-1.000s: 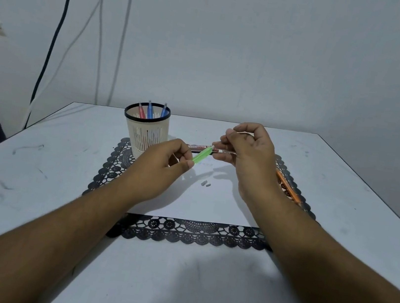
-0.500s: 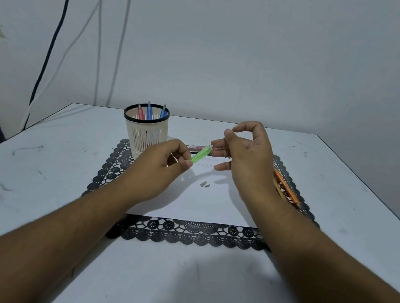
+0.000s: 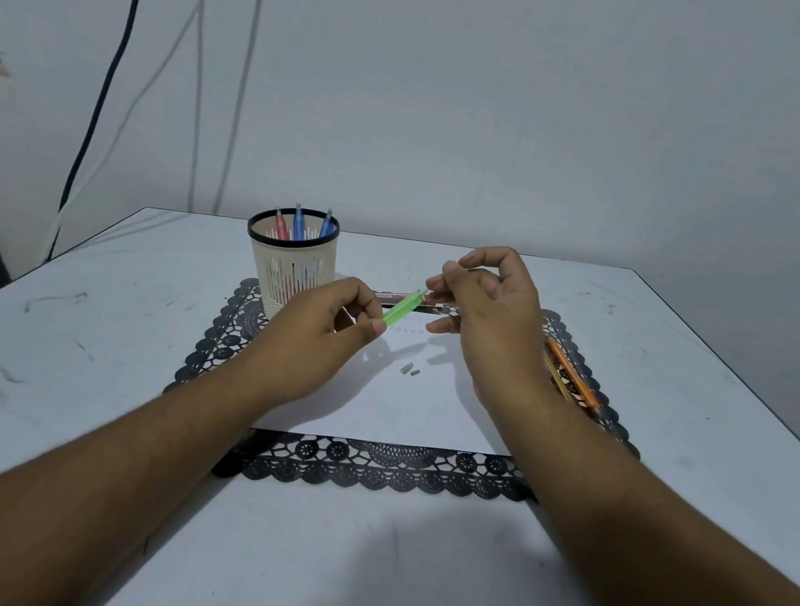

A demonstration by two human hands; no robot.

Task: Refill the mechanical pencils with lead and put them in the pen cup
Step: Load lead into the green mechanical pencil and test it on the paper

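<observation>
My left hand [image 3: 326, 328] grips a green mechanical pencil [image 3: 403, 307] that points up and to the right over the white sheet [image 3: 403, 407]. At the pencil's upper end, my right hand [image 3: 483, 320] has thumb and forefinger pinched together; whether a lead is between them is too fine to tell. A lead case [image 3: 391, 296] lies on the mat behind the pencil, mostly hidden. Two small grey caps [image 3: 409, 370] lie on the sheet. The cream pen cup [image 3: 290, 260] with a black rim holds one red and two blue pencils. Orange pencils [image 3: 571, 375] lie behind my right wrist.
A black lace placemat [image 3: 363, 468] lies under the sheet on the white table [image 3: 72, 331]. Cables [image 3: 109, 78] hang down the wall at the back left. The table's right edge runs diagonally at the far right.
My right hand has lifted slightly and its fingers have spread, with the pinch staying at the pencil's end. The left hand and green pencil have hardly moved.
</observation>
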